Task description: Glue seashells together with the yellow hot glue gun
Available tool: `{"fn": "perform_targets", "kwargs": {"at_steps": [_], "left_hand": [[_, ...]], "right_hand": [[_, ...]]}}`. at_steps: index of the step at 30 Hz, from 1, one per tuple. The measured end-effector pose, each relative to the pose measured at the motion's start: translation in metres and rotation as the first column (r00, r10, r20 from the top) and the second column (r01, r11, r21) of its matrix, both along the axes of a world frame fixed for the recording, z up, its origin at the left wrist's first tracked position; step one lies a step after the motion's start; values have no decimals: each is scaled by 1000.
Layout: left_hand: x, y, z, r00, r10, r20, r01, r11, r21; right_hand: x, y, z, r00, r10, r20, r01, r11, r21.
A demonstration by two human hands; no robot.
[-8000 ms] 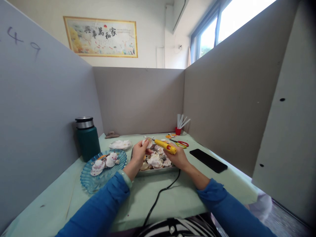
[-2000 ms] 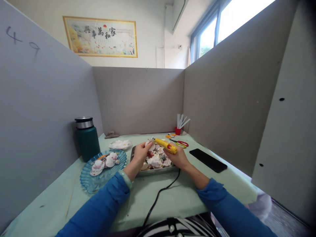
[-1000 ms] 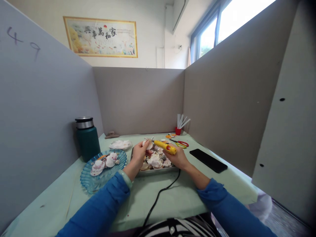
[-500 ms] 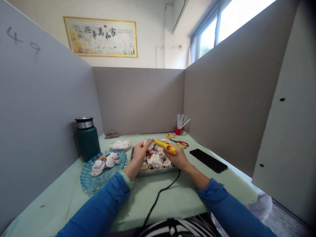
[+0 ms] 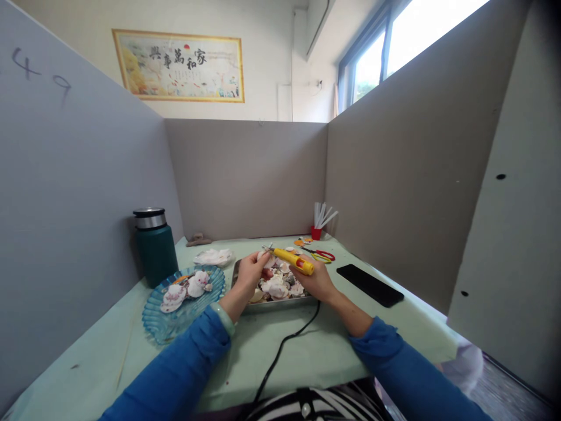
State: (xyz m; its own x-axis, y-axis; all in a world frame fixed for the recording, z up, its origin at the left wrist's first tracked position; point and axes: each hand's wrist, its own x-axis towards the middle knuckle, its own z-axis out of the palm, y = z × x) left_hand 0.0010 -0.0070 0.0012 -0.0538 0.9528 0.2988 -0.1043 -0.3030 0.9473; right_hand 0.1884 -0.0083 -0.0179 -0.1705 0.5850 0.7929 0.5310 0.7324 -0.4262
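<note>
My left hand (image 5: 248,273) pinches a pale seashell (image 5: 264,257) above a metal tray (image 5: 280,303) heaped with shells. My right hand (image 5: 316,280) grips a yellow glue gun (image 5: 293,260) with a red trigger; its metal tip points left and touches the shell. A black cord (image 5: 280,351) runs from the gun toward me across the pale green tabletop (image 5: 315,351). Both sleeves are blue.
A blue glass plate (image 5: 158,318) with several shells lies left of the tray, a dark green flask (image 5: 154,245) behind it. Red-handled scissors (image 5: 322,255), a red cup of white sticks (image 5: 316,232) and a black phone (image 5: 369,284) sit right. Grey partition walls enclose the desk.
The glue gun's tip and the held shell have shifted slightly over the tray; otherwise both hands stay in place.
</note>
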Motion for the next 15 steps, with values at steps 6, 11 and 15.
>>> {"fn": "perform_targets", "kwargs": {"at_steps": [6, 11, 15], "left_hand": [[0, 0, 0, 1000, 5, -11, -5, 1000, 6], [0, -1, 1, 1000, 0, -15, 0, 1000, 8], [1, -2, 1, 1000, -3, -13, 3, 1000, 7]], "right_hand": [[0, -2, 1, 1000, 2, 2, -2, 1000, -13], [0, -1, 1, 1000, 4, 4, -4, 1000, -12], [0, -1, 1, 1000, -2, -12, 2, 1000, 2]]}}
